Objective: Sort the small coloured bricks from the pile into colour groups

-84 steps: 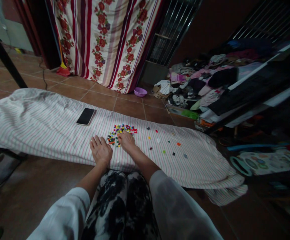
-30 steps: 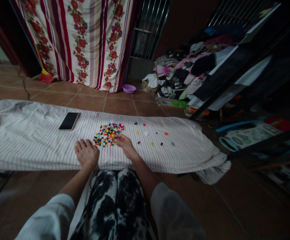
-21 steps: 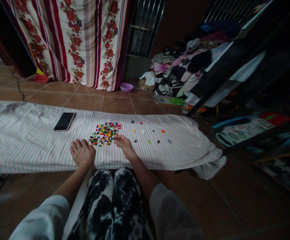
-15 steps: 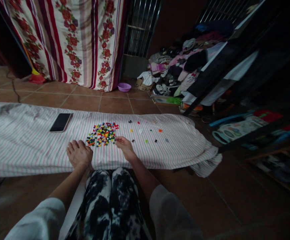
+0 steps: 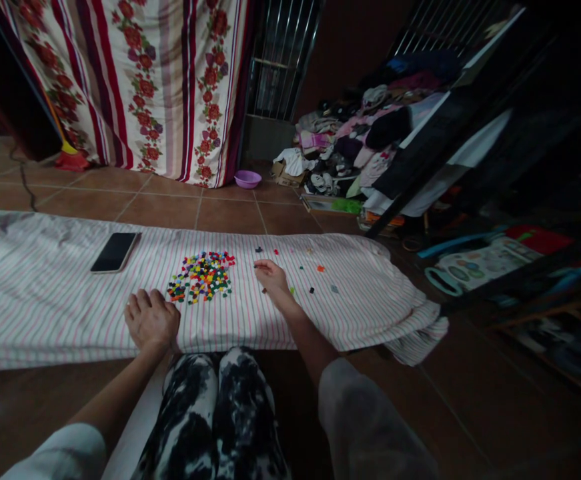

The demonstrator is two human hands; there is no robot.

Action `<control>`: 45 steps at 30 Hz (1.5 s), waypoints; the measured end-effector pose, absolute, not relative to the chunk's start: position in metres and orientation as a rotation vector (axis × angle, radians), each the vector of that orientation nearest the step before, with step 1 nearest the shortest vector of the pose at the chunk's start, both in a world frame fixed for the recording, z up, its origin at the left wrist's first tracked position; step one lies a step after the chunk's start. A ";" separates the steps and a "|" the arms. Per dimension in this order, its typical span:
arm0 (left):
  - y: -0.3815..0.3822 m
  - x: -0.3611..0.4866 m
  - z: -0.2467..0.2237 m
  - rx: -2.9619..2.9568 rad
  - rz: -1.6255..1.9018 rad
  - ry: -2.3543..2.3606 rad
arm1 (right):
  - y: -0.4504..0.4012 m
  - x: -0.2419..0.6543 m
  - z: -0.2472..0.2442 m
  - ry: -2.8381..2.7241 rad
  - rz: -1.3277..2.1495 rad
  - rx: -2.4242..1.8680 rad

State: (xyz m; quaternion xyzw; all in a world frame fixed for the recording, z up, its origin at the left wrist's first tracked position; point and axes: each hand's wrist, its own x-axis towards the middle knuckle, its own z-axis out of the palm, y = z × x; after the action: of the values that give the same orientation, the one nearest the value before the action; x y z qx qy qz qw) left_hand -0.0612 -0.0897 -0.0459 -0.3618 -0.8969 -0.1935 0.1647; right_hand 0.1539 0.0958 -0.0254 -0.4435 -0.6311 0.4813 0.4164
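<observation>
A loose heap of small multicoloured pieces [image 5: 203, 275] lies on the striped cloth [image 5: 70, 320]. My left hand [image 5: 151, 320] rests palm down on the cloth at the heap's near left side, fingers spread, holding nothing. To the right of the heap, my right hand [image 5: 272, 275] is over the small sorted groups, its thumb and fingertips pinched on a tiny dark piece. Around it are a dark blue group [image 5: 259, 250], a red one [image 5: 276, 251], an orange one [image 5: 321, 269], a black one [image 5: 311, 290] and a grey one [image 5: 334, 289]. The hand hides some groups.
A black phone [image 5: 115, 252] lies on the cloth left of the heap. Beyond the cloth's far edge, a purple basin [image 5: 247, 179] and piled clothes [image 5: 350, 133] are on the tiled floor. A floral curtain [image 5: 170, 87] hangs behind.
My right hand has moved right, from the heap's edge to the small groups, with its fingertips still pinched. My left hand stays on the cloth. The view has shifted slightly.
</observation>
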 end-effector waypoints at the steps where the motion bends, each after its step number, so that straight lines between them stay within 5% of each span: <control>1: -0.090 -0.061 -0.047 -1.031 -0.550 -2.544 | 0.106 0.156 -0.025 -1.628 1.131 -1.153; 10: -0.089 -0.059 -0.048 -1.022 -0.610 -2.553 | 0.173 0.144 -0.020 -2.087 0.422 -1.564; 17: -0.087 -0.059 -0.048 -1.019 -0.543 -2.579 | 0.187 0.127 -0.020 -2.209 0.277 -1.753; 34: -0.087 -0.060 -0.048 -1.013 -0.655 -2.610 | 0.182 0.135 -0.019 -2.240 0.134 -1.596; 45: -0.088 -0.060 -0.047 -1.002 -0.602 -2.599 | 0.111 0.129 -0.001 -2.375 0.420 -1.110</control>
State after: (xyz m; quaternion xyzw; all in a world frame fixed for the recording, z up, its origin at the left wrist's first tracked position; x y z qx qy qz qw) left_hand -0.0600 -0.0876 -0.0466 -0.3480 -0.9023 -0.2089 0.1454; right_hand 0.1294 0.1111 -0.0011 -0.4058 -0.8681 0.1535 0.2412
